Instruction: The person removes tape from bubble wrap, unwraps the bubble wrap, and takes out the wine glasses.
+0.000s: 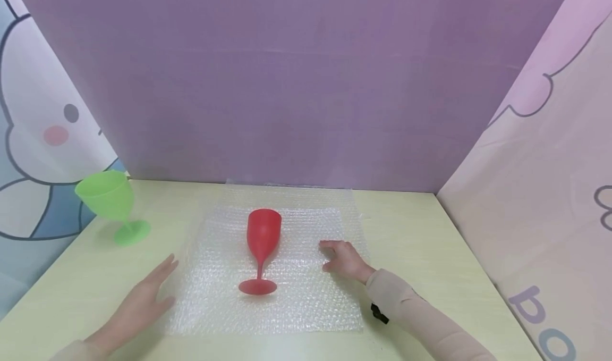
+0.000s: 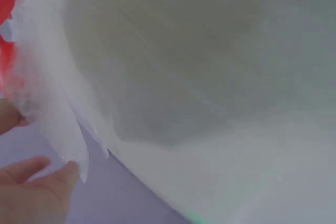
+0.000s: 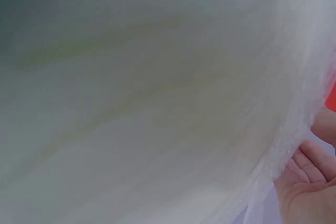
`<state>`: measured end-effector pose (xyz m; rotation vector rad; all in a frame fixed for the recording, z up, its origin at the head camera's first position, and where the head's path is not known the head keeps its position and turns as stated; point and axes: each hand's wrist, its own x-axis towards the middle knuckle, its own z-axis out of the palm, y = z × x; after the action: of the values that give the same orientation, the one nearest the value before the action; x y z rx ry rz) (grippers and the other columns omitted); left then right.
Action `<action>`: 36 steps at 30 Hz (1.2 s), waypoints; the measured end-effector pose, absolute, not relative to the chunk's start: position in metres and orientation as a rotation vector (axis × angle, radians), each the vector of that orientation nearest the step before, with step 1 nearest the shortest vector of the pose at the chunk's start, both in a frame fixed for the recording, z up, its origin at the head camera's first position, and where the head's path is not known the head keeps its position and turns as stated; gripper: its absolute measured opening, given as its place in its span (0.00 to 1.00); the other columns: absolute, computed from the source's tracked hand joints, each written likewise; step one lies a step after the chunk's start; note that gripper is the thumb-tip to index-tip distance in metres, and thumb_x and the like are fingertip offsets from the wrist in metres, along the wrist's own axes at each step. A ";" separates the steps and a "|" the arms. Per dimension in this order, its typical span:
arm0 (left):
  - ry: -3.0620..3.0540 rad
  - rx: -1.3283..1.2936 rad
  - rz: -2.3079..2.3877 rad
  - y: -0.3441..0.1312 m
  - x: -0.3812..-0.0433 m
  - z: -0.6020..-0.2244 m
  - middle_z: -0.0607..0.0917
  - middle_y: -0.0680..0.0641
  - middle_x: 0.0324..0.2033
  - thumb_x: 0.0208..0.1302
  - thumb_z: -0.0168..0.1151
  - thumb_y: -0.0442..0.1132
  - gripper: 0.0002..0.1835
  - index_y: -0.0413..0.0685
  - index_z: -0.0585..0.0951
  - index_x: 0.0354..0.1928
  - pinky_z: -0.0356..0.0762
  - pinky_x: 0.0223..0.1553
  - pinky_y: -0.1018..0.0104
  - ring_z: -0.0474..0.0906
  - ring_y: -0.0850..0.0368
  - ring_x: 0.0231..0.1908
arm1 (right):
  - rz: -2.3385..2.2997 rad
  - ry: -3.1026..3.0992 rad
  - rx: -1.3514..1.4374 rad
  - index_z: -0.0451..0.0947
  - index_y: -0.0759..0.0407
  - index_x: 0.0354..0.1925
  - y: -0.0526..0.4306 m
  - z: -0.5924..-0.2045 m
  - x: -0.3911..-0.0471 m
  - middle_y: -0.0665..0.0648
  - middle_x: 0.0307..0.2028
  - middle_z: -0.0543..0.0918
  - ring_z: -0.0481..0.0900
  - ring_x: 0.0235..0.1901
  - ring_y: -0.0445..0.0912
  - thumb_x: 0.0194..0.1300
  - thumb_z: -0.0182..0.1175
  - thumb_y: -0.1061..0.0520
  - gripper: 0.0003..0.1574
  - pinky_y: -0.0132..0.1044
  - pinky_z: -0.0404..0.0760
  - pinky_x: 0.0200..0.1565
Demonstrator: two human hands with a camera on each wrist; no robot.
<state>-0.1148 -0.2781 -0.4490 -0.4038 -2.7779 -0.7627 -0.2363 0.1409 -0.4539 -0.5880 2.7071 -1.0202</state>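
Observation:
A red plastic goblet (image 1: 263, 233) lies on its side on a sheet of bubble wrap (image 1: 215, 308), its bowl toward the back wall and its foot toward me. My left hand (image 1: 138, 305) is at the sheet's left edge, fingers straight and thumb apart. In the left wrist view, the left hand (image 2: 37, 192) overlaps the edge of the bubble wrap. Over the right part of the sheet is my right hand (image 1: 346, 261), its fingers loosely bent with a gap to the thumb. In the right wrist view, the right hand (image 3: 310, 192) shows relaxed fingers beside the wrap.
A light green goblet (image 1: 109, 196) stands upright at the back left of the pale table (image 1: 411, 233). A purple wall (image 1: 306, 84) closes off the back, with printed panels at both sides. A small black object (image 1: 380, 313) shows beneath the right wrist.

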 end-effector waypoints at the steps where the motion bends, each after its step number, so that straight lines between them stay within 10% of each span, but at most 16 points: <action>1: -2.727 -0.444 -0.715 -0.277 -0.116 -0.450 0.65 0.29 0.60 0.45 0.65 0.28 0.35 0.28 0.67 0.58 0.48 0.62 0.87 0.58 0.49 0.65 | -1.024 2.706 -0.590 0.69 0.67 0.58 0.141 -0.454 -0.236 0.64 0.59 0.71 0.66 0.61 0.59 0.48 0.66 0.67 0.36 0.50 0.65 0.63; 5: -2.680 -0.513 -0.609 -0.274 -0.118 -0.451 0.67 0.32 0.60 0.47 0.66 0.31 0.34 0.32 0.67 0.60 0.31 0.55 0.97 0.57 0.52 0.65 | -1.047 2.693 -0.593 0.69 0.67 0.58 0.141 -0.453 -0.237 0.64 0.60 0.71 0.66 0.61 0.59 0.49 0.65 0.67 0.36 0.50 0.65 0.63; 8: -2.742 -0.509 -0.592 -0.273 -0.119 -0.449 0.68 0.31 0.59 0.48 0.66 0.33 0.35 0.29 0.66 0.60 0.31 0.57 0.94 0.67 0.33 0.54 | -1.055 2.688 -0.600 0.69 0.67 0.58 0.141 -0.452 -0.236 0.65 0.60 0.71 0.66 0.61 0.59 0.49 0.65 0.67 0.36 0.51 0.65 0.62; 16: -3.010 -0.341 -0.856 -0.278 -0.121 -0.446 0.64 0.27 0.60 0.55 0.63 0.45 0.39 0.25 0.61 0.61 0.60 0.56 0.40 0.62 0.29 0.58 | -1.061 2.697 -0.599 0.69 0.68 0.57 0.140 -0.453 -0.237 0.65 0.59 0.71 0.66 0.61 0.59 0.48 0.65 0.68 0.35 0.51 0.65 0.63; 36: -2.901 -0.235 -1.218 -0.269 -0.138 -0.417 0.64 0.25 0.60 0.64 0.54 0.44 0.33 0.29 0.59 0.63 0.65 0.54 0.36 0.63 0.26 0.56 | -1.084 2.677 -0.608 0.69 0.68 0.57 0.143 -0.454 -0.235 0.65 0.59 0.71 0.66 0.61 0.59 0.48 0.66 0.67 0.36 0.51 0.66 0.62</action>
<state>-0.1380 -0.2693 -0.4170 -0.2348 -2.9007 -1.2183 -0.2352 0.1430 -0.4538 -0.6082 2.6775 -1.0844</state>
